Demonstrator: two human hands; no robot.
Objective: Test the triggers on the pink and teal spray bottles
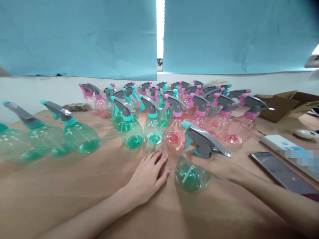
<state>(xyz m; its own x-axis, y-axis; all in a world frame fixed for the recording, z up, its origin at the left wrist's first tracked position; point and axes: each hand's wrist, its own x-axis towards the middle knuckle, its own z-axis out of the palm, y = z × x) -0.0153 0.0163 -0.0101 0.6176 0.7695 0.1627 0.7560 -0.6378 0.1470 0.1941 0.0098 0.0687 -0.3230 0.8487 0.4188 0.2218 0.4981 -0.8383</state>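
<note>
My right hand (219, 165) is wrapped round the neck of a green spray bottle (190, 179), under its grey head with a teal nozzle and trigger. The bottle tilts a little; a clear tube shows inside it, and some of my fingers are hidden behind the head. To its left, my left hand (147, 174) lies flat on the table (119, 192), fingers stretched out, holding nothing. Just beyond my left fingertips stand a green spray bottle (154, 129) with a teal collar and a pink spray bottle (173, 127) with a pink collar.
Behind my hands, several pink and green spray bottles (200, 114) stand in close rows. More green ones (81, 136) are at the left. To the right lie a phone (281, 172), a white box (286, 146), a white mouse (306, 134) and an open cardboard box (279, 106).
</note>
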